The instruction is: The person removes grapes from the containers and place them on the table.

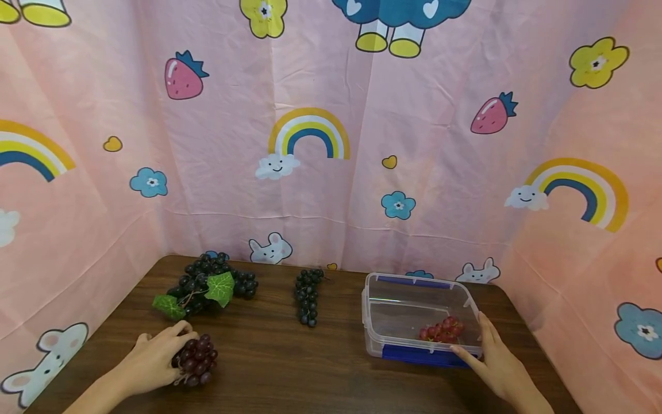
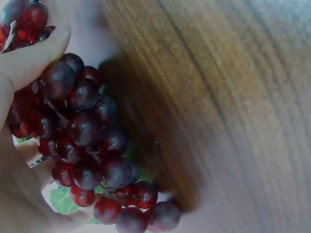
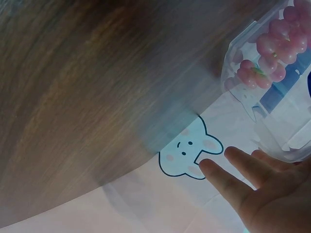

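Observation:
On the left side of the table, my left hand [image 1: 157, 356] grips a bunch of dark red grapes [image 1: 199, 362]. In the left wrist view the thumb lies across the same bunch [image 2: 85, 126], with fingers behind it. At the right, a clear plastic container [image 1: 373, 339] with blue clips stands without a lid on top. Inside it lies a small bunch of pinkish-red grapes [image 1: 442, 330], also visible through the wall in the right wrist view. My right hand [image 1: 499, 365] touches the container's front right corner, thumb at the front rim; its fingers look straight and spread in the right wrist view.
A large bunch of black grapes [image 1: 199, 282] with green leaves [image 1: 221, 288] lies at the back left. A smaller black bunch [image 1: 307, 296] rests near the middle back of the brown wooden table [image 1: 289, 368]. Patterned pink cloth [image 1: 320, 195] hangs around the table's back and sides.

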`<action>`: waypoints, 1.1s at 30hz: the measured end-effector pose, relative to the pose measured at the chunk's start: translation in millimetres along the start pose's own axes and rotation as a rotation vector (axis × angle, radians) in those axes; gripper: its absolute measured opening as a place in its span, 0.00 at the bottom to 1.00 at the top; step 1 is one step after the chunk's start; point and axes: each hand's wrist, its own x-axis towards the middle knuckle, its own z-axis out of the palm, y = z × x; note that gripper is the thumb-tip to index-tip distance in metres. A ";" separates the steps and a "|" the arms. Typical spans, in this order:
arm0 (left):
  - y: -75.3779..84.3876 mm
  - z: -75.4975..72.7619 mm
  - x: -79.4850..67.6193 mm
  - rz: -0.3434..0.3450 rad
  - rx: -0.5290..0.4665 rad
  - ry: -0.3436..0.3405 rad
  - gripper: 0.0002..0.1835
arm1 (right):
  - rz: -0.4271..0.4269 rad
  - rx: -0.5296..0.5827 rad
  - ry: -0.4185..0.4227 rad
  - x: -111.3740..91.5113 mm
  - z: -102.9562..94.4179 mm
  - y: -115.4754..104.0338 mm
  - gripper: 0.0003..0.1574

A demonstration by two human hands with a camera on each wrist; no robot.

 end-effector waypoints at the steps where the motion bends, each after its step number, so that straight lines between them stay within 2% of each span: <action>1: -0.3 0.9 -0.4 0.000 -0.004 0.002 0.31 | -0.001 -0.002 0.000 -0.1 -0.1 0.1 0.71; 14: -8.8 8.0 -12.4 -0.011 -0.016 0.039 0.41 | 0.011 -0.006 -0.016 0.7 -2.9 -0.8 0.71; 23: -7.9 3.4 -22.2 -0.022 -0.015 0.076 0.47 | 0.007 -0.014 -0.013 1.8 -2.6 -0.8 0.71; 33: -3.1 -1.4 -43.2 0.011 0.018 0.175 0.52 | -0.003 -0.001 0.000 -0.1 -1.9 -1.3 0.70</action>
